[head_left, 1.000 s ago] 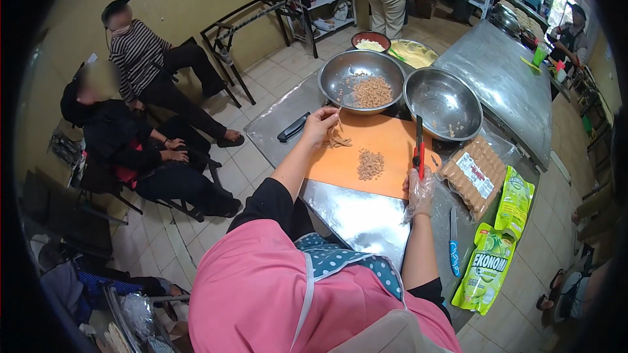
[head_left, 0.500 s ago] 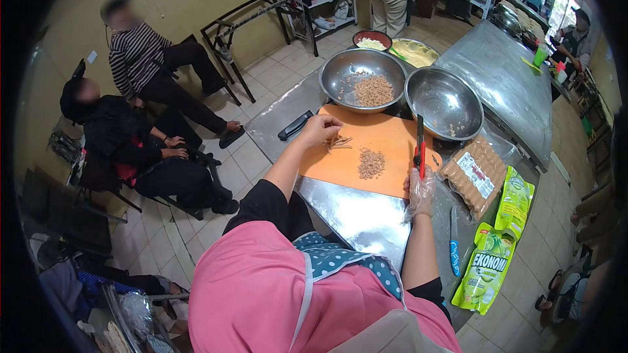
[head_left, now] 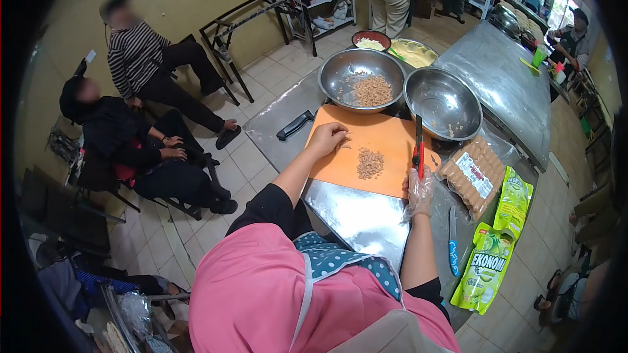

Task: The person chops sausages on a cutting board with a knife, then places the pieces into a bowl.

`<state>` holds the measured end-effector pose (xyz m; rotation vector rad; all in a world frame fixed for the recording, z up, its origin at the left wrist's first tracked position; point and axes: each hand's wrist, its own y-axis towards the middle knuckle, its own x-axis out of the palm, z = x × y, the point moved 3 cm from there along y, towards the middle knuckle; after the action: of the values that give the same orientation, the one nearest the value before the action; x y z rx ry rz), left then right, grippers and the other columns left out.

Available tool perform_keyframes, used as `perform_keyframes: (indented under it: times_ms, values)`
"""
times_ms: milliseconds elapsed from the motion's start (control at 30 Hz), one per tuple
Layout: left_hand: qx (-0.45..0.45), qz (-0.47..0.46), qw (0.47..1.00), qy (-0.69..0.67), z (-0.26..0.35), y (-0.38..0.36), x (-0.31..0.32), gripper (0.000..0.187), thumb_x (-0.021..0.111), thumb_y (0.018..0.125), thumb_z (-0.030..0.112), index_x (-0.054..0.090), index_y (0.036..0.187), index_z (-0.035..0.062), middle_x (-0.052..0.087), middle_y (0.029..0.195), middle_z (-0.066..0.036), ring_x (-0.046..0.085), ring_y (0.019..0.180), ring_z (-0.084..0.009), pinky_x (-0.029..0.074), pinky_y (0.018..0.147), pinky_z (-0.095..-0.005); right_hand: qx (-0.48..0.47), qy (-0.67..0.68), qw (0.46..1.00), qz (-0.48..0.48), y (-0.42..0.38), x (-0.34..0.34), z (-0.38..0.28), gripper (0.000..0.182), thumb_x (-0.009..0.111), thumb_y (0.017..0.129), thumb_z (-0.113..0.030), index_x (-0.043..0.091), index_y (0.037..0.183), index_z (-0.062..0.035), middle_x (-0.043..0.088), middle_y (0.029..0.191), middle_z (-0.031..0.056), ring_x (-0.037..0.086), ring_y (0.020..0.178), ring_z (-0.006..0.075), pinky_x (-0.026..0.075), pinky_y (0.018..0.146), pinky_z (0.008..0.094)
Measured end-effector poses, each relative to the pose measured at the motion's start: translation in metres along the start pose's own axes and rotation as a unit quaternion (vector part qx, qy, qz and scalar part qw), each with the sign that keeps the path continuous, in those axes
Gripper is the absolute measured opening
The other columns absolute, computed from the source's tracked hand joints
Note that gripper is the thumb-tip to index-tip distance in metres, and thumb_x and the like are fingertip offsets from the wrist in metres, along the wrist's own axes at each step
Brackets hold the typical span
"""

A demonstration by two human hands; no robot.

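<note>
My left hand (head_left: 327, 140) is bare, its fingers curled together over the left part of an orange cutting board (head_left: 392, 136); thin brown strips show at its fingertips, partly hidden. My right hand (head_left: 419, 193), in a clear plastic glove, grips a red-handled knife (head_left: 418, 153) at the board's right side, its dark blade pointing away from me. Between the hands lies a small pile of chopped brown pieces (head_left: 371, 164). Behind the board, a steel bowl (head_left: 337, 73) holds more chopped pieces, and a second steel bowl (head_left: 441, 101) has only a few bits inside.
A black-handled knife (head_left: 296, 125) lies left of the board. On the right are a sausage pack (head_left: 476, 173), a blue-handled knife (head_left: 453, 248) and green pouches (head_left: 483, 268). Two seated people (head_left: 134, 59) are at the left; others stand farther back.
My left hand has moved slightly right and toward me, closing over the strips, fewer of which now show. The knife in my right hand stays nearly where it was.
</note>
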<state>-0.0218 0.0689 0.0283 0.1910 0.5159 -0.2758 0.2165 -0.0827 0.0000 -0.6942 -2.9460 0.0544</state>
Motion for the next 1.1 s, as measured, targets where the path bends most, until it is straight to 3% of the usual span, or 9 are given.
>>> perform_keyframes:
  times_ms: [133, 233, 333, 400, 533, 600, 833, 1067, 1100]
  values:
    - [-0.013, -0.003, 1.000, 0.011, -0.002, 0.001, -0.008, 0.020, 0.058, 0.085, 0.016, 0.063, 0.095, -0.0007, 0.066, 0.077, -0.006, 0.061, 0.065, -0.0109, 0.048, 0.058, -0.0248, 0.002, -0.011, 1.000, 0.002, 0.001, -0.001, 0.001, 0.018, 0.053, 0.089, -0.017, 0.046, 0.102, -0.0064, 0.050, 0.062, 0.0005, 0.049, 0.049, 0.0065, 0.042, 0.045, 0.0201]
    - [-0.018, -0.026, 0.999, 0.030, 0.000, -0.002, -0.016, 0.019, 0.058, 0.084, 0.013, 0.063, 0.097, -0.0008, 0.066, 0.076, -0.007, 0.062, 0.065, -0.0121, 0.049, 0.061, -0.0250, -0.001, -0.004, 1.000, 0.004, 0.000, 0.001, -0.003, 0.018, 0.053, 0.088, -0.014, 0.046, 0.102, -0.0055, 0.049, 0.060, -0.0001, 0.048, 0.048, 0.0062, 0.040, 0.044, 0.0202]
    - [-0.033, -0.075, 0.996, 0.029, -0.006, -0.004, -0.020, 0.026, 0.063, 0.080, 0.018, 0.063, 0.098, -0.0006, 0.066, 0.084, -0.011, 0.063, 0.078, -0.0176, 0.050, 0.070, -0.0291, 0.000, 0.001, 1.000, 0.007, 0.000, 0.002, -0.003, 0.017, 0.053, 0.088, -0.012, 0.047, 0.102, -0.0047, 0.048, 0.059, -0.0009, 0.046, 0.047, 0.0058, 0.038, 0.043, 0.0203]
    - [0.117, -0.005, 0.981, 0.154, -0.002, -0.005, -0.025, 0.032, 0.064, 0.076, 0.023, 0.063, 0.101, 0.0037, 0.063, 0.100, -0.013, 0.060, 0.091, -0.0251, 0.048, 0.077, -0.0326, 0.002, -0.005, 1.000, 0.009, 0.000, 0.001, -0.002, 0.017, 0.053, 0.088, -0.012, 0.047, 0.102, -0.0047, 0.048, 0.058, -0.0010, 0.046, 0.047, 0.0058, 0.038, 0.043, 0.0202]
    - [0.104, -0.005, 0.976, 0.190, -0.001, -0.018, -0.019, 0.043, 0.067, 0.072, 0.028, 0.061, 0.106, 0.0033, 0.058, 0.110, -0.015, 0.053, 0.104, -0.0298, 0.043, 0.087, -0.0361, 0.006, -0.007, 1.000, 0.012, 0.002, 0.001, 0.000, 0.017, 0.053, 0.088, -0.012, 0.047, 0.102, -0.0050, 0.048, 0.058, -0.0011, 0.046, 0.047, 0.0058, 0.038, 0.043, 0.0201]
    - [0.165, 0.020, 0.958, 0.233, 0.001, -0.023, -0.013, 0.047, 0.067, 0.071, 0.029, 0.059, 0.108, 0.0022, 0.057, 0.110, -0.014, 0.050, 0.106, -0.0305, 0.040, 0.091, -0.0375, 0.008, -0.013, 1.000, 0.015, 0.002, 0.001, 0.002, 0.017, 0.053, 0.088, -0.012, 0.047, 0.102, -0.0053, 0.048, 0.058, -0.0012, 0.046, 0.047, 0.0058, 0.038, 0.043, 0.0201]
    - [0.172, -0.001, 0.967, 0.185, -0.009, -0.026, 0.003, 0.041, 0.066, 0.075, 0.020, 0.057, 0.111, 0.0018, 0.059, 0.105, -0.015, 0.053, 0.101, -0.0308, 0.041, 0.089, -0.0371, -0.002, -0.026, 1.000, 0.008, -0.001, 0.001, -0.003, 0.017, 0.053, 0.088, -0.014, 0.047, 0.101, -0.0053, 0.049, 0.060, -0.0002, 0.047, 0.049, 0.0062, 0.039, 0.045, 0.0199]
    - [0.208, 0.064, 0.956, 0.196, 0.005, -0.034, 0.008, 0.030, 0.063, 0.077, 0.018, 0.061, 0.103, 0.0040, 0.062, 0.093, -0.011, 0.055, 0.091, -0.0301, 0.043, 0.081, -0.0383, -0.002, -0.052, 0.999, 0.005, 0.000, 0.000, -0.002, 0.016, 0.052, 0.088, -0.013, 0.046, 0.100, -0.0051, 0.051, 0.062, 0.0013, 0.048, 0.049, 0.0069, 0.040, 0.045, 0.0203]
    - [0.230, 0.084, 0.946, 0.212, 0.005, -0.034, 0.009, 0.028, 0.062, 0.077, 0.018, 0.062, 0.102, 0.0049, 0.062, 0.092, -0.011, 0.055, 0.090, -0.0299, 0.044, 0.079, -0.0379, -0.014, -0.035, 0.999, 0.013, 0.002, 0.001, 0.001, 0.016, 0.053, 0.087, -0.013, 0.048, 0.101, -0.0063, 0.048, 0.057, -0.0018, 0.046, 0.047, 0.0063, 0.038, 0.042, 0.0218]
